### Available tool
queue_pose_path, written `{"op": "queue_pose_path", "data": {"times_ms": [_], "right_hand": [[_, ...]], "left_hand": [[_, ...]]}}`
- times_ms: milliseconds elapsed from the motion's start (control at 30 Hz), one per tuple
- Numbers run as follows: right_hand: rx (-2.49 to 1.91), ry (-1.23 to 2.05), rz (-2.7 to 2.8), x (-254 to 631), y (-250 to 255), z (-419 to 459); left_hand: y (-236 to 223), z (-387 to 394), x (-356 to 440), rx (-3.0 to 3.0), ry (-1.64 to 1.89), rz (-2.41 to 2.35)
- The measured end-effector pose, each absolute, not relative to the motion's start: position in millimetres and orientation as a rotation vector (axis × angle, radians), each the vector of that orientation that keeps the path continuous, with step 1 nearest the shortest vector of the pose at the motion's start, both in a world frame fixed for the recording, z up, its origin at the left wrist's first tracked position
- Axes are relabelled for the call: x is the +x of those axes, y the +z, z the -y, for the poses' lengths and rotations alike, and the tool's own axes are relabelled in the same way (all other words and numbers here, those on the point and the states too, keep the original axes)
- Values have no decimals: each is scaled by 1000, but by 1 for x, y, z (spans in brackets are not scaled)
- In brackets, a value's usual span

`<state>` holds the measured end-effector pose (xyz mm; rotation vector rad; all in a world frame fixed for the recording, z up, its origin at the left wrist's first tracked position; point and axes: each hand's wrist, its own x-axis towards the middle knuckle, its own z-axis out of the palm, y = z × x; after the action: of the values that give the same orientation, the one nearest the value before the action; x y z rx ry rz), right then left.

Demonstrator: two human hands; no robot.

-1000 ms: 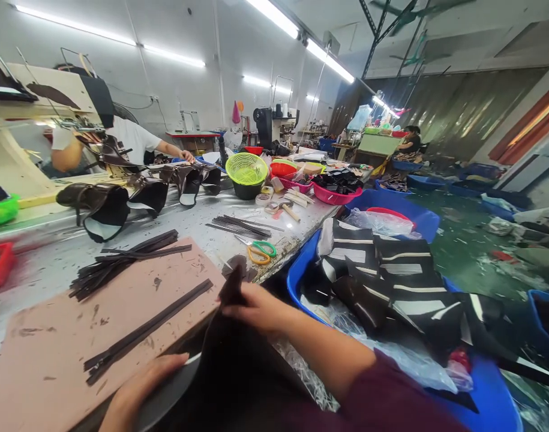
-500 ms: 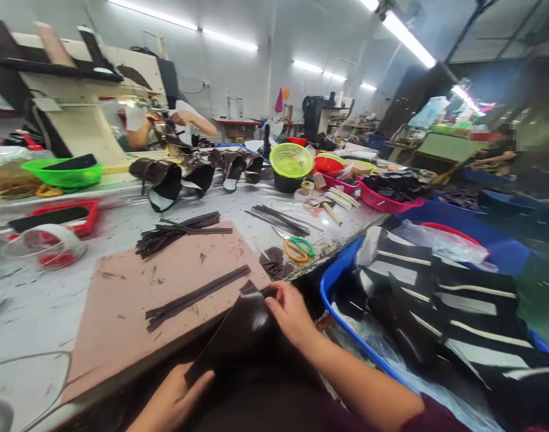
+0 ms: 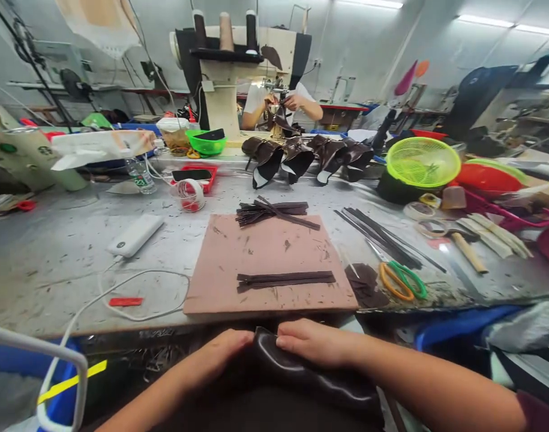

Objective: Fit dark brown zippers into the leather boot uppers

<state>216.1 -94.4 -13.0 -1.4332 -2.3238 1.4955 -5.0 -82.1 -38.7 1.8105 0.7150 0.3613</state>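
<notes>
Both my hands rest on a dark brown leather piece (image 3: 301, 375) lying below the front edge of the table (image 3: 44, 270). My left hand (image 3: 220, 357) grips its left end, fingers curled over it. My right hand (image 3: 314, 342) presses on its top, fingers together. Just beyond them a pink board (image 3: 265, 264) lies on the table with a dark zipper strip (image 3: 285, 279) on it and a bundle of dark strips (image 3: 274, 211) at its far edge.
Green-and-orange scissors (image 3: 402, 281), more strips (image 3: 377, 234), a hammer (image 3: 463, 246) and baskets (image 3: 422, 162) lie to the right. A white power bank (image 3: 134, 235) with cable sits left. Boot uppers (image 3: 301, 157) line the back; a person works at a sewing machine (image 3: 229, 66).
The view swung left from the blue bins to face the table squarely. My hands brought the leather piece down and folded it, with the left hand now at its end.
</notes>
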Motion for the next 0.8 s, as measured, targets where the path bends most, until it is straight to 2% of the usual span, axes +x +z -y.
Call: {"op": "queue_pose_path", "data": {"times_ms": [67,133,233,333,433,567,800], "right_hand": [[-1451,1594,2274,212,-25,92],[-1446,1556,2333,210,-26,87],[-1430,1260,2536,211,-14,71],[-1451,909,2651,214,-4,47],[-1413,787,2722,217,-9,28],[-1334,779,2751,220,-21,22],[-1456,814,2814,218,-16,20]], "left_hand": [[-46,81,-10,2069,520,-800],[-50,77,-10,2418,718,-715],[-51,65,-3,2752,914,-498],[-53,48,6,2870,1108,-626],[-58,38,10,3001,1012,-796],[-64,43,2,3075,741,-755],[-67,48,-7,3098,855,-780]]}}
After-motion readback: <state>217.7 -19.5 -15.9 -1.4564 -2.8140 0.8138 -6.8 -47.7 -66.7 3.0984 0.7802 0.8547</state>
